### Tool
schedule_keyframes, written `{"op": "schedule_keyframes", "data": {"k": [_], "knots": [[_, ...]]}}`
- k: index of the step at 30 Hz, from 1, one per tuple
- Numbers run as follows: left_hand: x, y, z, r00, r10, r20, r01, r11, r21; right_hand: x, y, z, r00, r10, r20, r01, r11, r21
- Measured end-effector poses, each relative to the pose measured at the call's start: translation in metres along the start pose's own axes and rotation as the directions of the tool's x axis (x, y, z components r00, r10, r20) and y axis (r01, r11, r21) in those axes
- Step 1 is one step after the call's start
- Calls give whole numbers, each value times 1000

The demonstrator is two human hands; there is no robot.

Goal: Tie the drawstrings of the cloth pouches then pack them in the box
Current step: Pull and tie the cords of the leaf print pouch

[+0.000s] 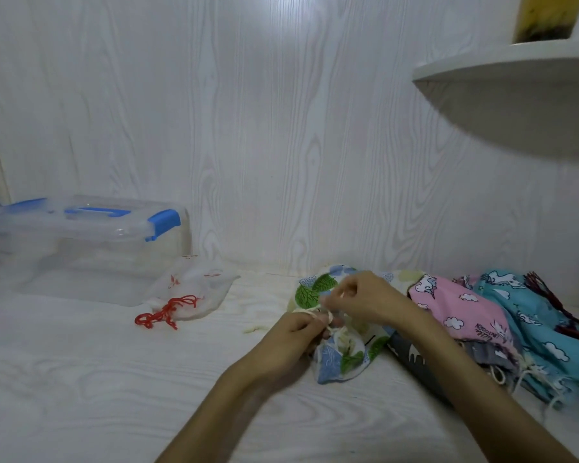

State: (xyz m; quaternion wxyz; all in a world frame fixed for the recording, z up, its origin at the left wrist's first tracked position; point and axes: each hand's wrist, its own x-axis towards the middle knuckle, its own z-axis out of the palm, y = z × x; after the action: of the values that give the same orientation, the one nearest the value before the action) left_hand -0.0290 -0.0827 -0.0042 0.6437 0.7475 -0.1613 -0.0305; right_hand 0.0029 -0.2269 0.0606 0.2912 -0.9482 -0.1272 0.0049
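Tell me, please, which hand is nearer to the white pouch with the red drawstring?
Left. The left hand is right of the white pouch, across bare table; the right hand is farther right, over the leaf-print pouch.

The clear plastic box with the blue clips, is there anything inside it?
Through its walls the clear plastic box with blue clips looks empty, lid on. The sheer white pouch with red drawstring hides its front corner.

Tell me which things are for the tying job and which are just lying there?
For the job: leaf pouch, hands, white pouch, box, pouch pile.
Just there: shelf, yellow thing on it.
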Motion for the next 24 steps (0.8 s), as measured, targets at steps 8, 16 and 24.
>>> {"op": "schedule_keyframes", "data": {"k": [8, 16, 24], "knots": [[-1, 3, 0, 999, -29, -36, 28, 999, -18, 8, 4, 6, 990, 75, 118, -123, 869, 479], [0, 7, -1, 990, -107, -96, 105, 994, -27, -5, 55, -18, 920, 365, -143, -127, 624, 771], [-2, 8, -2, 993, -34, -114, 42, 997, 66, -31, 40, 6, 893, -146, -425, 231, 961, 155]]}}
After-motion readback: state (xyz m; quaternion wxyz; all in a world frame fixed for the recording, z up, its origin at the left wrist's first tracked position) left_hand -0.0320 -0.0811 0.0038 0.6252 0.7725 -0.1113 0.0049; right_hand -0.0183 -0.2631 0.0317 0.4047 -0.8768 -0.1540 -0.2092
